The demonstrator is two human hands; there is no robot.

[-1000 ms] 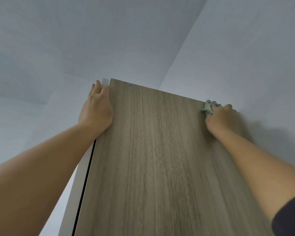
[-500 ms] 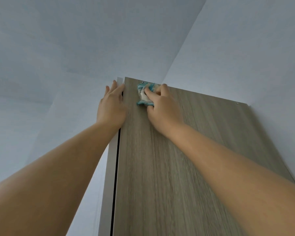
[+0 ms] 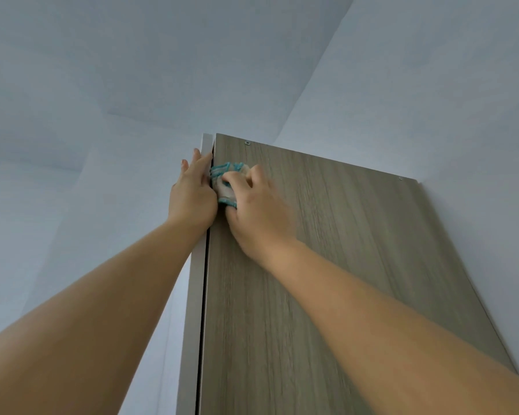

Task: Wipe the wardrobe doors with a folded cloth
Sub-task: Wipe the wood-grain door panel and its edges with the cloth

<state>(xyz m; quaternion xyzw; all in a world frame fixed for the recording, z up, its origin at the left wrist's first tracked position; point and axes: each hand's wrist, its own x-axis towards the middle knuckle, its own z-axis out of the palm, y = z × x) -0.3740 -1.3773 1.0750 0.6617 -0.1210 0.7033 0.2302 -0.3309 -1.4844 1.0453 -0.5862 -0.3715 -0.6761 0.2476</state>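
At the door [image 3: 327, 265] top corner, right grip [image 3: 253, 205] clutches cloth [image 3: 226, 182]; left grip [image 3: 192, 194], fingers straight, could get pinched in the gap [image 3: 203, 295].

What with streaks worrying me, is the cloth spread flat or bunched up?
Bunched up: the cloth is a small wad gripped under the right hand's curled fingers, against the wardrobe door beside the left hand.

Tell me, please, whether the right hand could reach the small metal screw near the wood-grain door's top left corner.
Probably yes: the right hand, gripping the blue-and-white cloth, is just below the screw, bare door between.
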